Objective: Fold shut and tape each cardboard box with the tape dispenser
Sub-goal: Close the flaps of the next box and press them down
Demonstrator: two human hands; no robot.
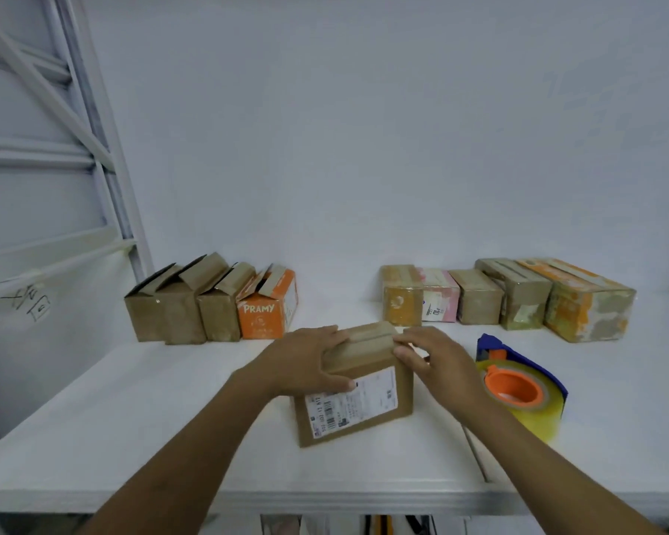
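Note:
A small brown cardboard box (364, 407) with a white shipping label on its front stands on the white table, flaps folded down. My left hand (306, 361) grips its top left edge, thumb on the front face and fingers over the flaps. My right hand (437, 361) holds the top right corner, fingers curled against the flap edge. The tape dispenser (518, 384), blue with an orange core and a clear yellowish roll, lies on the table just right of my right hand, untouched.
Several boxes with raised flaps, one an orange "PRAMY" box (265, 307), stand in a row at the back left. Several closed taped boxes (518, 299) line the back right. White shelving frame (93, 148) rises at left. The table's front edge (325, 500) is near me.

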